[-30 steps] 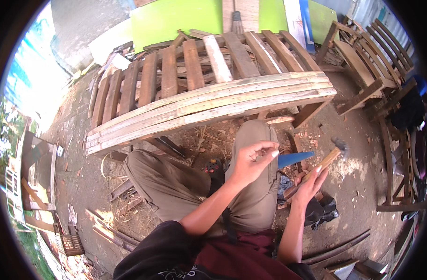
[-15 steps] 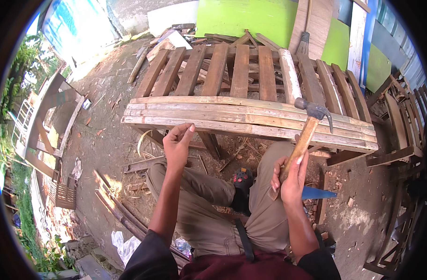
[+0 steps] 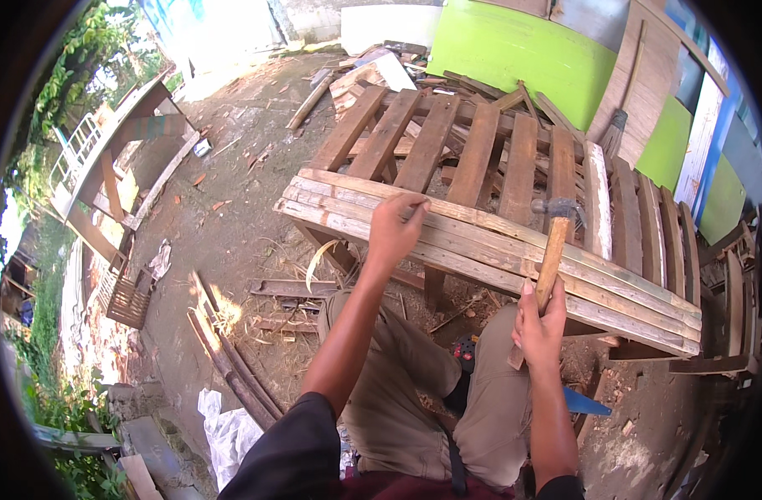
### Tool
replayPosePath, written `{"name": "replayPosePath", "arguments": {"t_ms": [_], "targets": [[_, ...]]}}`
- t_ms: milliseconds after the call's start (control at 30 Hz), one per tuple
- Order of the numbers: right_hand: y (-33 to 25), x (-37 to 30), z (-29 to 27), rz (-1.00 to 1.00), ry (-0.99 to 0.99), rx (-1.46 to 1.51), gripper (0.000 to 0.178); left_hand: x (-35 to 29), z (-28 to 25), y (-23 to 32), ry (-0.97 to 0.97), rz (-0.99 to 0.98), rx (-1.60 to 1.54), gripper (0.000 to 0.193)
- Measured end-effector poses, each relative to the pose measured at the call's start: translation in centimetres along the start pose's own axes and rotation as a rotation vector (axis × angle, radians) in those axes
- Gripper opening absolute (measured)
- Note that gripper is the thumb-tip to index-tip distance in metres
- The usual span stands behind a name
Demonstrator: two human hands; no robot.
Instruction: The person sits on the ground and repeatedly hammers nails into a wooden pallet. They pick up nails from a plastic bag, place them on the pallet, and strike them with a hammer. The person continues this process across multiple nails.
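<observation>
Bamboo strips [image 3: 335,198] run along the near edge of a slatted wooden bench [image 3: 483,150]. My left hand [image 3: 391,235] is over these strips, left of the middle, with thumb and forefinger pinched together. Whatever they hold, if anything, is too small to make out. My right hand [image 3: 539,327] grips a claw hammer [image 3: 553,257] by its wooden handle, head upward. The hammer's metal head is slightly blurred and stands over the strips and slats, to the right of my left hand.
A blue triangular blade [image 3: 584,403] lies by my right knee. Bamboo poles [image 3: 223,354] and white plastic [image 3: 228,433] are on the ground at left, near a wicker basket [image 3: 131,293]. Scrap wood [image 3: 360,90] is heaped behind the bench. Another wooden frame [image 3: 735,312] stands at right.
My left hand has moved from in front of the bench onto the bamboo strips, fingers still pinched. The hammer stays in my right hand, now more upright. The whole view has turned.
</observation>
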State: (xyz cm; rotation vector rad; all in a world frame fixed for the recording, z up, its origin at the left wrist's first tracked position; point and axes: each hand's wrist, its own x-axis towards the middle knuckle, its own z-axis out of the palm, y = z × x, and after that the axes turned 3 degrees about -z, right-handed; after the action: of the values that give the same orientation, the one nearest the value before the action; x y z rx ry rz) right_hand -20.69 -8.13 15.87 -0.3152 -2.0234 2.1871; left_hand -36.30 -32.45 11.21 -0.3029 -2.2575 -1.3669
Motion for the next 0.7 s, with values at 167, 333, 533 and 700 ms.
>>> {"name": "replayPosePath", "arguments": {"t_ms": [167, 333, 533, 700], "targets": [[-0.6, 6.0, 3.5, -0.052, -0.124, 0.068, 0.042, -0.3, -0.3, 1.0, 0.256, -0.122, 0.02, 0.015], [-0.2, 10.4, 6.2, -0.11, -0.129, 0.061, 0.034, 0.0, -0.1, 1.2, 0.351, -0.095, 0.094, 0.015], [1.4, 11.9, 5.5, -0.086, -0.064, 0.137, 0.024, -0.2, 0.2, 1.0, 0.353, -0.143, 0.072, 0.013], [1.8, 12.8, 5.7, -0.06, 0.016, 0.101, 0.022, 1.6, -1.5, 0.0, 0.294, -0.321, -0.068, 0.022]]}}
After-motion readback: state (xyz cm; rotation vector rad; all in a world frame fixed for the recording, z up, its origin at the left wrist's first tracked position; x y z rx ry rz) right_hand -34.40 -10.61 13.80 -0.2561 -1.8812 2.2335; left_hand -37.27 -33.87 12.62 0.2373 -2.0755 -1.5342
